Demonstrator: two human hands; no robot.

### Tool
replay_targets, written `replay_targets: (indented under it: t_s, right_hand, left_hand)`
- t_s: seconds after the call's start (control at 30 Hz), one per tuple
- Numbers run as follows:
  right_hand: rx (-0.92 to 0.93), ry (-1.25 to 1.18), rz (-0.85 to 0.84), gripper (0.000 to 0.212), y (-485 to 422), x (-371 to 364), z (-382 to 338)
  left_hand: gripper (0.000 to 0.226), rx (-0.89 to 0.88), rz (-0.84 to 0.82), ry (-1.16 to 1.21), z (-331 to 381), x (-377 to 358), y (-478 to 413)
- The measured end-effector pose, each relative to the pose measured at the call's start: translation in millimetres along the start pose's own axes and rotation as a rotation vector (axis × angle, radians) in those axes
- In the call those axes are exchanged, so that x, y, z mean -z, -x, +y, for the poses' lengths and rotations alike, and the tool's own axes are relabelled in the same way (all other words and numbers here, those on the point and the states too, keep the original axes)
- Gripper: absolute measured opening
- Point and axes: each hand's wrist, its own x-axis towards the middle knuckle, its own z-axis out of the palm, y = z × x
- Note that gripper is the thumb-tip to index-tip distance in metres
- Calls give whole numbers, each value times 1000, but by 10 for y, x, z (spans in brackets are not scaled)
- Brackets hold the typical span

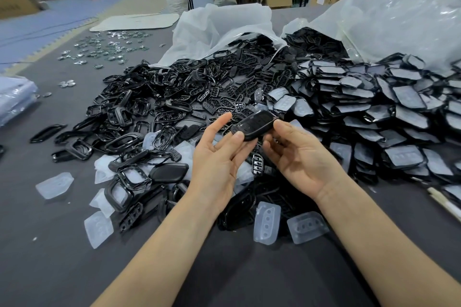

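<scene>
Key shell (pixel 252 124), right hand (pixel 300 161) fingertips hidden beneath

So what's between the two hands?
A black key fob case, pinched between the left hand and right hand, in the head view.

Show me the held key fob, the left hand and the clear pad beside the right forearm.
key fob (pixel 253 125), head view, middle of its black face.
left hand (pixel 215 161), head view, centre of the palm.
clear pad (pixel 307 228), head view, its top face with holes.

Head view faces forward and down, close above table (pixel 45 269); edges seem warped.
</scene>
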Motion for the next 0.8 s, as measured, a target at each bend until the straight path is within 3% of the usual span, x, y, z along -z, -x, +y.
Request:
replay_targets:
  t_s: [0.8]
  right_hand:
    - [-43,-73,22,11,-13,9,14]
  left_hand:
    - [33,27,35,-15,-27,0,-4]
